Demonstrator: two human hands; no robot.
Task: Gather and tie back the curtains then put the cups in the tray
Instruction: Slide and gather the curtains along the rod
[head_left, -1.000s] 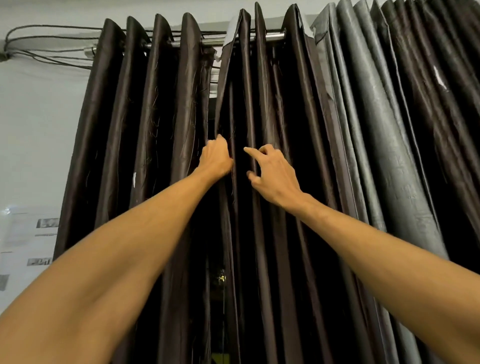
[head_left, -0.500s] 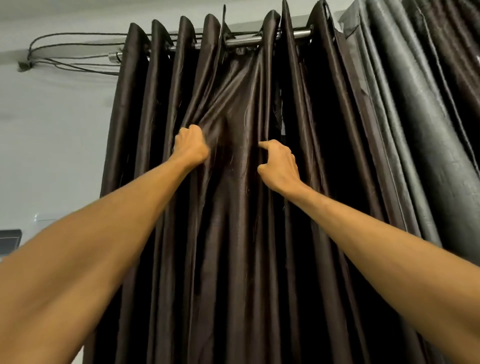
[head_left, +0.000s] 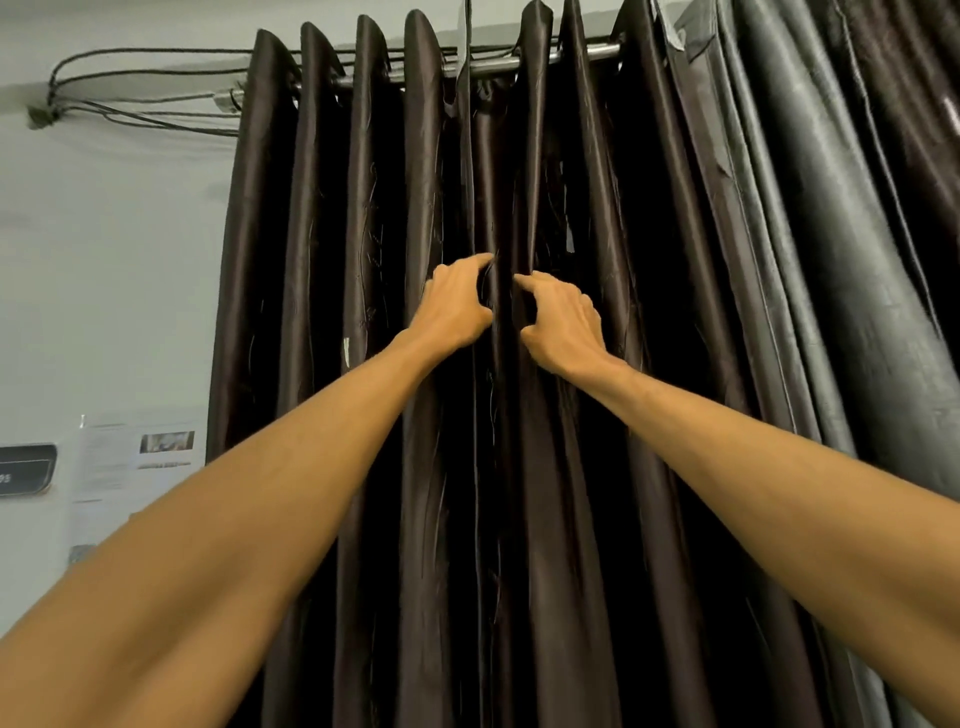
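A dark brown satin curtain (head_left: 374, 260) hangs in deep folds from a metal rod (head_left: 493, 65) in front of me. My left hand (head_left: 454, 306) and my right hand (head_left: 563, 325) are raised side by side at its middle, a narrow fold apart. Each hand curls its forefinger and thumb round a fold of the brown curtain. To the right hangs a grey curtain (head_left: 831, 260), bunched together. No cups or tray are in view.
Black cables (head_left: 140, 111) run along the pale wall from the rod's left end. Printed sheets (head_left: 135, 457) and a dark plate (head_left: 26, 467) are stuck to the wall at lower left.
Half a second ago my hands were apart with brown fabric stretched flat between them. They have come together at the middle, and the fabric hangs in narrow folds again.
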